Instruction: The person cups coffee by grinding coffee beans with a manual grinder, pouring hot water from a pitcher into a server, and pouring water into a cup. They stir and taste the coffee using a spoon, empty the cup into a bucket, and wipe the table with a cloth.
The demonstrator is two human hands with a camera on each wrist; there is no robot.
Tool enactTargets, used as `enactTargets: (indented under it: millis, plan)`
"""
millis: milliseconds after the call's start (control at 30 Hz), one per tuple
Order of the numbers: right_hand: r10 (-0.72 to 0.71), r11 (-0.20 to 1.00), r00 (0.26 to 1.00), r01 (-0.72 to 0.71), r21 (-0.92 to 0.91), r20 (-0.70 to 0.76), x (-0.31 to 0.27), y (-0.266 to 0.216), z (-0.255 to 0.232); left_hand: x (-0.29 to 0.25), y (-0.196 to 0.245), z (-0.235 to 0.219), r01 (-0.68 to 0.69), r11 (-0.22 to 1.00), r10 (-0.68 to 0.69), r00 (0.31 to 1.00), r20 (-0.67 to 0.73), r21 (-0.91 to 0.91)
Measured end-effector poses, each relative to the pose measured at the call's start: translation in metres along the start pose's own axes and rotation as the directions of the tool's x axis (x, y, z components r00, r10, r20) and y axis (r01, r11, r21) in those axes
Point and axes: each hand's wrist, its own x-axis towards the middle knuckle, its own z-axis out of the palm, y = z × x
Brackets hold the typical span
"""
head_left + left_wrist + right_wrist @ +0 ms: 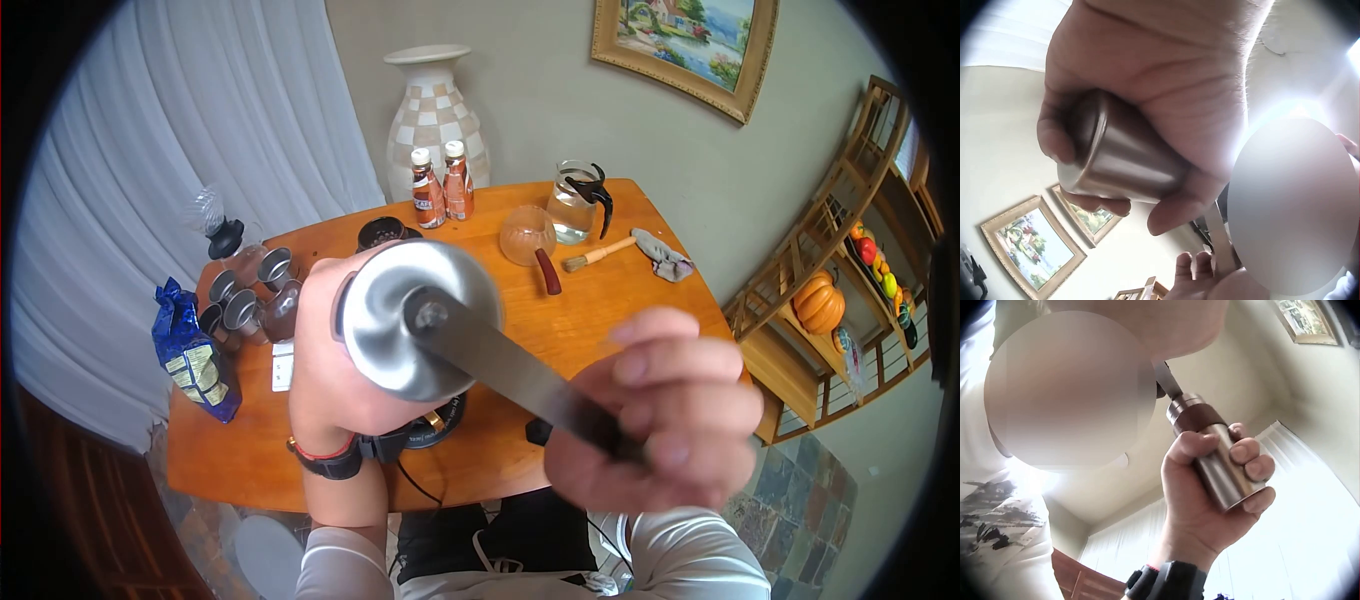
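Note:
A brushed-steel hand coffee grinder point(385, 320) is held up over the table, close below the head camera. My left hand point(325, 330) grips its body; in the right wrist view the fingers wrap the grinder point(1216, 456) below a brown band. From the lid's centre, a flat metal crank arm point(510, 370) reaches out to the right. My right hand point(675, 410) curls its fingers around the dark outer end of the crank. In the left wrist view that right hand point(1216, 284) shows beyond the grinder point(1122, 150). The palm hides much of the crank's knob.
On the wooden table point(500, 430) stand several metal cups point(240, 308), a blue bag point(195, 350), two bottles point(428, 190), a water pitcher point(573, 212) and a round glass vessel point(527, 235). A brush point(600, 253) and grey cloth point(662, 255) lie at right. Shelves point(780, 370) stand beyond.

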Motion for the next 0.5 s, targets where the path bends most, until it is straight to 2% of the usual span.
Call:
enactTargets:
  millis: [33, 67, 100, 133, 167, 200, 233, 267, 300, 333, 367, 400, 433, 467, 500]
  plan:
    - [0.0, 1.0, 1.0, 0.0, -0.001, 0.0, 0.004, 0.005, -0.006, -0.001, -0.001, 0.0, -0.022, 0.998, 0.022, 1.0, -0.01, -0.059]
    - [0.119, 0.988, 0.987, -0.107, -0.111, 0.104, 0.01, 0.009, -0.019, 0.002, -0.002, -0.007, -0.103, 0.995, 0.103, 0.989, 0.103, -0.001]
    - [0.245, 0.952, 0.95, -0.199, -0.231, 0.192, 0.013, 0.013, -0.025, 0.003, 0.0, -0.004, -0.103, 0.995, 0.103, 0.989, 0.104, -0.002]
    - [0.374, 0.925, 0.922, -0.362, -0.116, 0.099, 0.009, 0.02, -0.021, 0.003, 0.003, 0.001, -0.209, 0.968, 0.196, 0.975, 0.1, 0.139]
    - [0.503, 0.864, 0.864, -0.503, 0.015, 0.022, 0.004, 0.026, -0.016, 0.003, 0.007, 0.006, -0.305, 0.911, 0.286, 0.952, 0.11, 0.276]
    - [0.626, 0.776, 0.778, -0.628, 0.062, 0.053, 0.008, 0.027, -0.014, 0.006, 0.015, 0.008, -0.069, 0.977, 0.047, 0.992, 0.114, 0.203]
    - [0.733, 0.666, 0.674, -0.739, 0.104, 0.093, 0.013, 0.026, -0.011, 0.006, 0.015, 0.012, -0.068, 0.976, 0.046, 0.993, 0.112, 0.206]
    - [0.774, 0.578, 0.611, -0.788, 0.213, 0.164, 0.014, 0.025, -0.007, 0.008, 0.014, 0.016, -0.065, 0.943, 0.002, 0.982, 0.19, 0.327]
    - [0.793, 0.523, 0.561, -0.826, 0.209, 0.235, 0.016, 0.024, -0.006, 0.009, 0.013, 0.018, -0.073, 0.894, -0.05, 0.964, 0.262, 0.441]
    - [0.798, 0.498, 0.541, -0.84, 0.214, 0.266, 0.017, 0.022, -0.003, 0.011, 0.012, 0.019, -0.083, 0.884, -0.056, 0.958, 0.281, 0.46]
    - [0.802, 0.473, 0.519, -0.854, 0.217, 0.295, 0.019, 0.02, 0.001, 0.011, 0.009, 0.02, -0.082, 0.885, -0.057, 0.958, 0.281, 0.459]
    - [0.803, 0.472, 0.518, -0.855, 0.216, 0.294, 0.023, 0.016, 0.001, 0.01, 0.004, 0.021, -0.055, 0.827, -0.108, 0.962, 0.253, 0.56]
    - [0.809, 0.41, 0.448, -0.894, 0.179, 0.382, 0.028, 0.012, 0.001, 0.01, 0.002, 0.021, -0.027, 0.756, -0.155, 0.963, 0.219, 0.654]
    - [0.805, 0.348, 0.37, -0.928, 0.137, 0.464, 0.032, 0.007, 0.001, 0.011, 0.004, 0.021, -0.026, 0.756, -0.156, 0.963, 0.219, 0.654]
    - [0.806, 0.346, 0.369, -0.928, 0.137, 0.463, 0.032, 0.002, 0.001, 0.013, 0.007, 0.021, 0.037, 0.732, -0.178, 0.974, 0.139, 0.68]
